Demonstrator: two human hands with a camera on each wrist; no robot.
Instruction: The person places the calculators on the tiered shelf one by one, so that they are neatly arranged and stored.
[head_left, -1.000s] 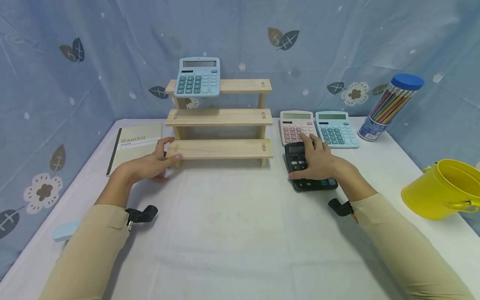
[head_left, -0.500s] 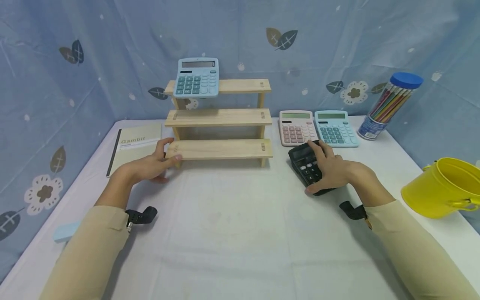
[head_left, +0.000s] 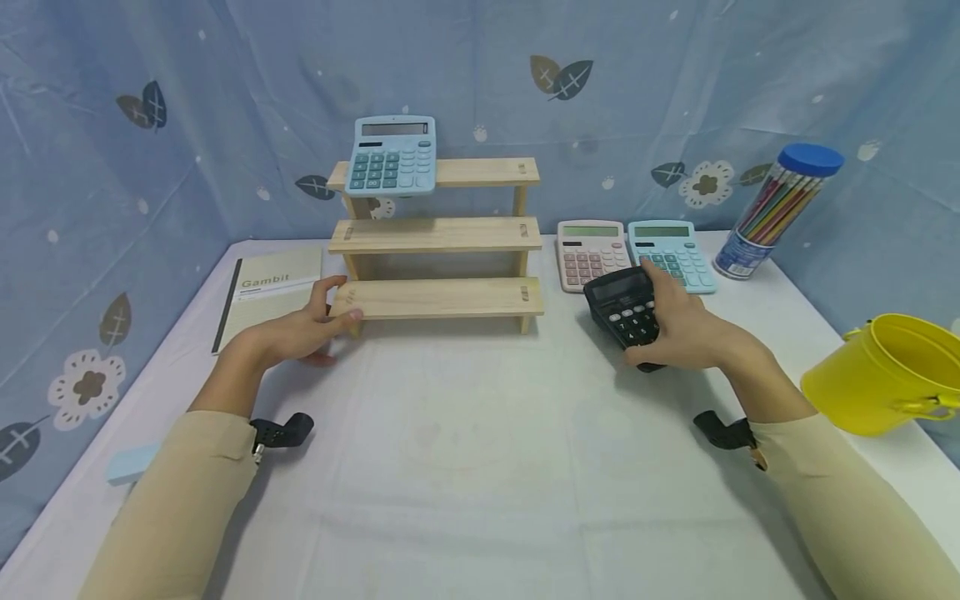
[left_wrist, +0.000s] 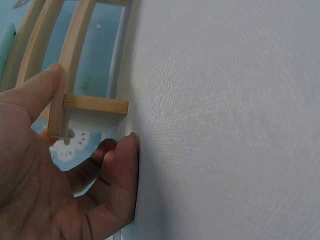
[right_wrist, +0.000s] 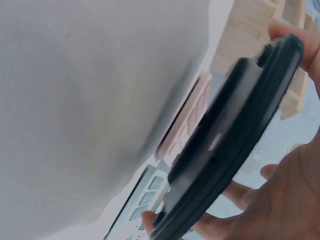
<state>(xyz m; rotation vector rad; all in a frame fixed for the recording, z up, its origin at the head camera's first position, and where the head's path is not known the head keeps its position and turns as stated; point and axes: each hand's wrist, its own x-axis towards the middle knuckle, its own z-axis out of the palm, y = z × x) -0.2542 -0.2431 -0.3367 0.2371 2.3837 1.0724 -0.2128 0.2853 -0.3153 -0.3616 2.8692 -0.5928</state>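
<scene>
A black calculator (head_left: 624, 307) is tilted above the tabletop. My right hand (head_left: 686, 321) grips it across its right side; in the right wrist view the underside of the black calculator (right_wrist: 235, 130) shows, with fingertips on both of its ends. At the left end of the lowest step of a three-tier wooden stand (head_left: 442, 298), my left hand (head_left: 292, 329) pinches the plank. The left wrist view has the thumb on the plank (left_wrist: 59, 112). A light blue calculator (head_left: 393, 156) leans on the top tier. Pink (head_left: 588, 254) and light blue (head_left: 671, 250) calculators lie behind the black one.
A tub of pencils (head_left: 776, 212) with a blue lid stands at the back right. The yellow bucket (head_left: 862, 383) is on the right. A notebook (head_left: 266, 287) lies left of the stand, and a light blue block (head_left: 131, 462) sits by the left sleeve.
My right hand has gripped the black calculator, turned it, and raised it off the table, shifting a little right. The left hand has stayed at the stand.
</scene>
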